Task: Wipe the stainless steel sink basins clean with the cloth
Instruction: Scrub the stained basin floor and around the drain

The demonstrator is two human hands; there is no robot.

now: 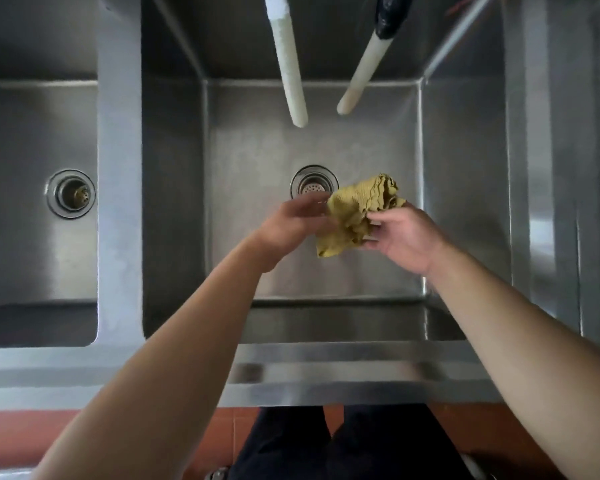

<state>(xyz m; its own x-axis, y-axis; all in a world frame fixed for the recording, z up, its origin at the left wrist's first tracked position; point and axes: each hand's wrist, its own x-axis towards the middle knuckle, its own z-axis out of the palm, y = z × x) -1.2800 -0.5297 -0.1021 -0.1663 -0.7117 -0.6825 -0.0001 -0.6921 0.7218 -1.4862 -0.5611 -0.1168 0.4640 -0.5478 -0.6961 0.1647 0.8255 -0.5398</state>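
Observation:
A crumpled yellow-green cloth [355, 211] hangs in the air above the middle sink basin [257, 140], just right of its round drain [313, 181]. My right hand [400, 235] grips the cloth's right side with curled fingers and thumb. My left hand [293, 221] is blurred; its fingers reach the cloth's left edge, and whether they grip it I cannot tell. A second basin [21, 133] with its own drain [70, 193] lies to the left, beyond a steel divider [120, 168].
Two white hose spouts [290, 71] [362, 71] hang down over the back of the middle basin. The sink's front rim [326, 372] runs across below my arms. Orange floor tiles [21, 434] and dark trouser legs show beneath it.

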